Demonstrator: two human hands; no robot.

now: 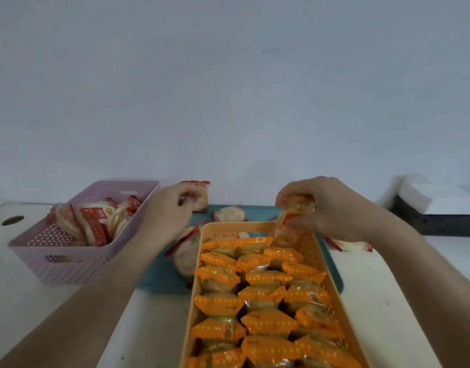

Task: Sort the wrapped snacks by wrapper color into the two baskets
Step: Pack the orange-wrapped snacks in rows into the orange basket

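2 baskets (56, 269) (198, 261) | 2 hands (167, 208) (332, 205), 1 snack (200, 195) (297, 205) each | 3 red snacks (230, 213) (184, 257) (353, 245) loose

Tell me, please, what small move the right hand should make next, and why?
Probably lower the right hand and let go: it pinches an orange snack just above the far end of the orange basket, where matching snacks already lie.

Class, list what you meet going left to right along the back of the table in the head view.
In order: table hole → pink basket → left hand → loose red snack → right hand → dark box.
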